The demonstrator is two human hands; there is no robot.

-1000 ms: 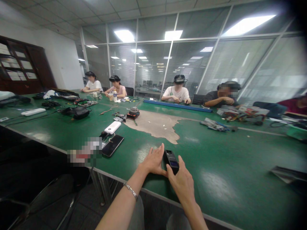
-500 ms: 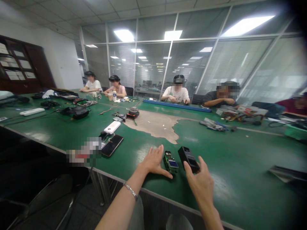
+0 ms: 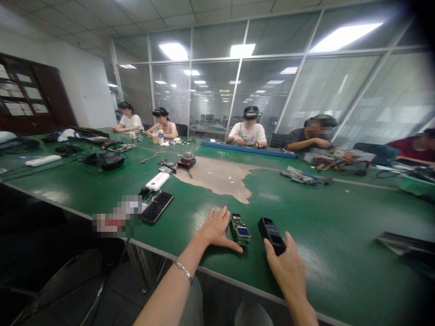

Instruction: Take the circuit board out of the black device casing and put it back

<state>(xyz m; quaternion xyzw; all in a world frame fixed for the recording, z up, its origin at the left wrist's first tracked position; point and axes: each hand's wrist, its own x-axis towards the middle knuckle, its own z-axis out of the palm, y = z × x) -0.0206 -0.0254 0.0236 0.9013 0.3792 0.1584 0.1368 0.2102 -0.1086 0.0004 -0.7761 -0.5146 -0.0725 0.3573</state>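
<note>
Circuit board [image 3: 240, 231] lies on the green table [image 3: 319, 258] at twelve o'clock, just beside the spread fingers of my left hand [image 3: 215, 231], while I, working remotely, see my right hand [image 3: 287, 260] clamped on a black casing [image 3: 271, 233] at one o'clock. A careless swing of that casing could, I judge, knock the exposed board, the left thumb [image 3: 234, 245] in the way at its near end; phone [image 3: 158, 208] and white device [image 3: 158, 181] sit well apart at eleven.

No legible lettering or numbers
</note>
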